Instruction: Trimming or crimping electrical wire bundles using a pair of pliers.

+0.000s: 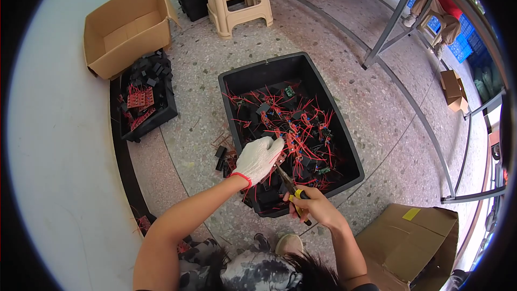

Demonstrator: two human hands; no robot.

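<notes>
My left hand [258, 159], in a white knit glove with a red cuff, is closed on the edge of a red circuit board [291, 143] with red wires. My bare right hand [318, 206] grips pliers [293, 189] with yellow and black handles. The pliers' jaws reach the board's near end, beside the gloved fingers; whether they bite on anything is too small to tell. Both hands are over a large black plastic tub [291, 60], in which more wired boards, red wires and black box-shaped parts lie in a tangle.
Left of the tub is a smaller black bin [171, 109] of boards and black parts, with an open cardboard box [126, 21] behind. A beige stool [237, 8] stands ahead. Another cardboard box [401, 237] is at the lower right. A metal frame [388, 32] and a seated person are at the right.
</notes>
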